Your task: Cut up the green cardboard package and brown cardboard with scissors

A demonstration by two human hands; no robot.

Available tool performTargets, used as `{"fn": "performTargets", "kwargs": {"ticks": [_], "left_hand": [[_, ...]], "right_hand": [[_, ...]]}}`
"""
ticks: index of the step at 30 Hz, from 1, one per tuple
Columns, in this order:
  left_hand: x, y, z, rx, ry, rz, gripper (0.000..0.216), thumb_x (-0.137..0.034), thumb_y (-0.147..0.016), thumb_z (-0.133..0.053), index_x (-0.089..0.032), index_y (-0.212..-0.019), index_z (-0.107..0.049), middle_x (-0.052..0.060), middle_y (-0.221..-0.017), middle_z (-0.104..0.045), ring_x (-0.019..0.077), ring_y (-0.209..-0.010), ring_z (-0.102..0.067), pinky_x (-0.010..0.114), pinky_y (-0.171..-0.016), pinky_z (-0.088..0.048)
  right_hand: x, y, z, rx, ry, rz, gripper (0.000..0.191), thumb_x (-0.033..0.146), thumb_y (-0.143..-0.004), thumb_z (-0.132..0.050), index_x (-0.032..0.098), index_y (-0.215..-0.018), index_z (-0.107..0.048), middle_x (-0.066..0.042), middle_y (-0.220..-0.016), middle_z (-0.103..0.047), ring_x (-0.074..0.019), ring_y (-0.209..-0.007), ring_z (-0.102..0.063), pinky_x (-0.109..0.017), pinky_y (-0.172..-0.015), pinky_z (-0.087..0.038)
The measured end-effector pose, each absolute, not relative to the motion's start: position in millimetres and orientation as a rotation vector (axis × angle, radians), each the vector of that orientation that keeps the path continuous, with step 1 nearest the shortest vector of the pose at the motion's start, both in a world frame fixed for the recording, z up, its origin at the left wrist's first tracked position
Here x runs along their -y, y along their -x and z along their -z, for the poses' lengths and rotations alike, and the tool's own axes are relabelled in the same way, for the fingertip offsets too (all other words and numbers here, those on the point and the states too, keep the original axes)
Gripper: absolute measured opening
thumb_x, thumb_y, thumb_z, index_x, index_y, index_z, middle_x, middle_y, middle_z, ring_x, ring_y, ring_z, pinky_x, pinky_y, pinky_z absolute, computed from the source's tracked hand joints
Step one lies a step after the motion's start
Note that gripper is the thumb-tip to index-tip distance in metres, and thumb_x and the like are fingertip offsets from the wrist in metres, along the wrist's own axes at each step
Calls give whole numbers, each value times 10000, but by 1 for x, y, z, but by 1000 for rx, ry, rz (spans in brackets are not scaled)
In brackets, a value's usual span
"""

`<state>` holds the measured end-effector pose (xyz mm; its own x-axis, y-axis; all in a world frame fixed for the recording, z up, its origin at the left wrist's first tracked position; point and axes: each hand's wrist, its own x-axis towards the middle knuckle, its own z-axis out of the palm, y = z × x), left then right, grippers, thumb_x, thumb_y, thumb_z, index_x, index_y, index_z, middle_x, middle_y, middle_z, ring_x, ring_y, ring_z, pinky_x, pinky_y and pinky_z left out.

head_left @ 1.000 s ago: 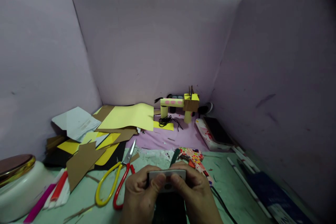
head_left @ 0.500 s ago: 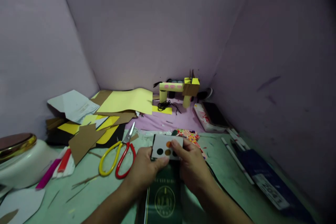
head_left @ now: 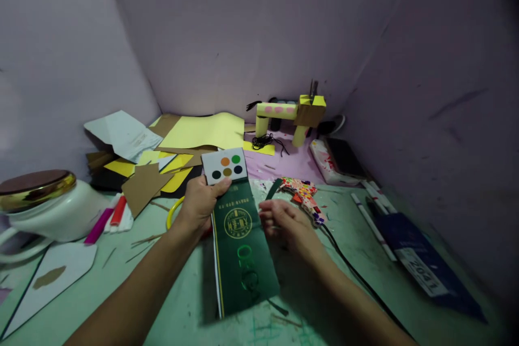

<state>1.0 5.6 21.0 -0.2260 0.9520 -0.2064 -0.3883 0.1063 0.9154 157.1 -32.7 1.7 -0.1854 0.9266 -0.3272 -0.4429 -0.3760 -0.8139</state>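
My left hand [head_left: 200, 200] grips the upper left edge of a dark green folded card sleeve [head_left: 243, 232] with gold print, its thumb across the front. At the sleeve's top end is a white card [head_left: 211, 165] with orange, green, brown and dark dots. My right hand [head_left: 287, 221] is beside the sleeve's right edge, fingers loosely curled and apparently holding nothing; whether they touch the edge I cannot tell. Just beyond the fingertips is a dark green strip [head_left: 274, 188], near a colourful patterned glue gun [head_left: 304, 194]. Scissors with a yellow handle [head_left: 173, 213] are mostly hidden behind my left arm.
Yellow sheets [head_left: 206, 131] and cardboard scraps [head_left: 146, 188] are piled at the back left. A yellow paper giraffe-like figure [head_left: 279, 111] stands at the back. A white pot [head_left: 73, 211] is at left, a phone [head_left: 344, 157] and blue pouch [head_left: 421, 265] at right. A black cord [head_left: 352, 267] crosses the table.
The sleeve and dotted card have tilted into fuller view, with my left hand holding them. My right hand has let go of the card and moved to the right. The camera view has shifted.
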Motion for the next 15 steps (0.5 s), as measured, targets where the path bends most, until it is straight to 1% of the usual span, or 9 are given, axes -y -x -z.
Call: {"fn": "performTargets", "kwargs": {"ticks": [1,2,3,5,7,11,15], "left_hand": [[-6,1,-23,-1156,-664,-1448,422,-196,-409,-827,-105,-777,-643,33,-653,-707,166,-536,-626,297,-546,-544],[-7,2,-24,-1140,-660,-1462,430,-192,-406,-829,-105,-784,-645,30,-656,-708,160,-535,-625,288,-546,-545],[-7,2,-25,-1126,-657,-1472,435,-188,-406,-829,-105,-792,-647,28,-668,-710,155,-542,-627,281,-556,-547],[-6,1,-25,-1111,-649,-1469,428,-182,-411,-829,-105,-793,-652,31,-686,-715,155,-557,-634,282,-581,-552],[-5,-3,-22,-1112,-635,-1438,409,-176,-418,-828,-105,-782,-655,40,-683,-715,166,-555,-639,296,-580,-554],[-8,-8,-9,-1132,-574,-1341,357,-121,-430,-803,-101,-754,-653,63,-651,-709,203,-538,-642,336,-543,-556],[-15,-10,6,-1152,-506,-1279,277,-56,-471,-731,-100,-731,-649,64,-604,-695,214,-519,-640,364,-536,-562]], "right_hand": [[32,-160,-4,715,1065,-1691,438,487,-529,-814,146,-747,-649,-19,-673,-643,-112,-597,-580,-199,-518,-434],[32,-161,-6,736,1069,-1712,446,469,-530,-820,145,-791,-660,-38,-738,-660,-130,-659,-598,-204,-534,-443],[34,-162,-7,746,1022,-1831,441,449,-547,-816,142,-828,-667,-52,-772,-667,-145,-683,-607,-220,-550,-454],[40,-159,-7,734,859,-2127,415,396,-582,-801,126,-869,-672,-68,-776,-673,-166,-676,-617,-270,-600,-477],[47,-153,-6,706,789,-2303,399,308,-555,-813,103,-867,-672,-65,-749,-676,-168,-648,-621,-307,-657,-485],[51,-146,-6,635,978,-2318,426,143,-459,-810,97,-854,-658,-41,-728,-682,-170,-643,-629,-332,-708,-487],[46,-148,-10,577,1033,-2322,377,96,-473,-752,102,-834,-645,-31,-664,-677,-164,-585,-617,-331,-665,-492]]}}
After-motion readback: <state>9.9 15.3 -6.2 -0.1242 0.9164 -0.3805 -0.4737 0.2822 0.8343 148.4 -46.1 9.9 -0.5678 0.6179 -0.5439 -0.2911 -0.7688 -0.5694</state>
